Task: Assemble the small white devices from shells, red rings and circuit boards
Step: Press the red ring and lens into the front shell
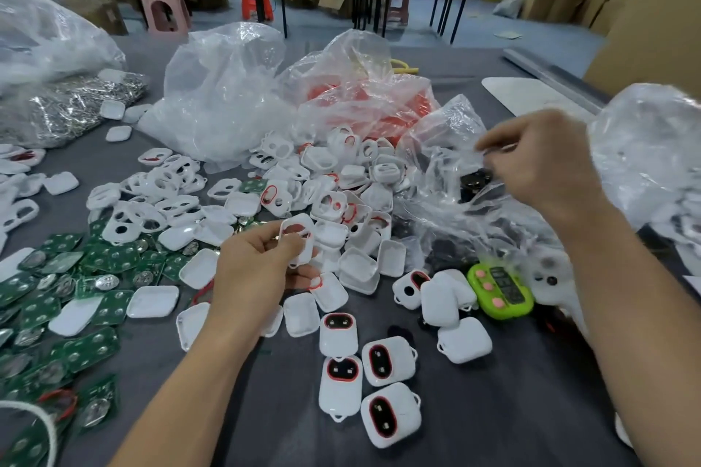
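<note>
Head view: a ringed white shell [297, 237] is gripped by the left hand [254, 271] over the bench [493, 409]; a clear bag [444, 182] is pinched by the right hand [542, 167], and could be spilled if tugged.

Red rings [383, 123] (heaped in a clear bag [352, 53]) blur behind plastic.

Four finished devices [387, 360] lie face up together, with one green gadget [500, 290], two stools [165, 11] and at least five clear bags [223, 87]; white shells [153, 301] and green boards [106, 258] are too many to count
</note>
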### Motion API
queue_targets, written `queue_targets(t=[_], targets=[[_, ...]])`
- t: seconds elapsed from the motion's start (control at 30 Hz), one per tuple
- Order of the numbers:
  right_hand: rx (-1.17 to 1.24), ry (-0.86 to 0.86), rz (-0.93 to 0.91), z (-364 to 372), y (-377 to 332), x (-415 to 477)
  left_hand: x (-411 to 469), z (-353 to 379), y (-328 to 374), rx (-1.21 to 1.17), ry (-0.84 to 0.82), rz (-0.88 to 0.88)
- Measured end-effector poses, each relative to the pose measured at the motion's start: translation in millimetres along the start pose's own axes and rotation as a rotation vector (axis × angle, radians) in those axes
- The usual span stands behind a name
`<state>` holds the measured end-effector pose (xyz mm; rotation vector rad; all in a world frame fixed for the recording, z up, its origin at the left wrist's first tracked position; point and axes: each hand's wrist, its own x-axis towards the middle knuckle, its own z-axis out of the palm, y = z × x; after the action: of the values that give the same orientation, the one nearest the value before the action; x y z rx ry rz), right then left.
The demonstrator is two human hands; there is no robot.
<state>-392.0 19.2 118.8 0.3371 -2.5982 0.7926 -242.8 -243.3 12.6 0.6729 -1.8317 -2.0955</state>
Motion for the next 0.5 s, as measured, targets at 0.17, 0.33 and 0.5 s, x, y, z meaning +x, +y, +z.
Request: queue_targets(t=[0.17,0.33,0.5], targets=[[0.779,-0.076,0.079,3,-58,-42,-9,12,-2,0.046,-0.118,0.031],[1.122,-0.398,0.421,69,-86,-83,-12,14,-4,0.095,-0.09,0.072],[1.19,-0.38,0.522,105,-83,-100,-9,17,-9,0.063,0.005,0.045]])
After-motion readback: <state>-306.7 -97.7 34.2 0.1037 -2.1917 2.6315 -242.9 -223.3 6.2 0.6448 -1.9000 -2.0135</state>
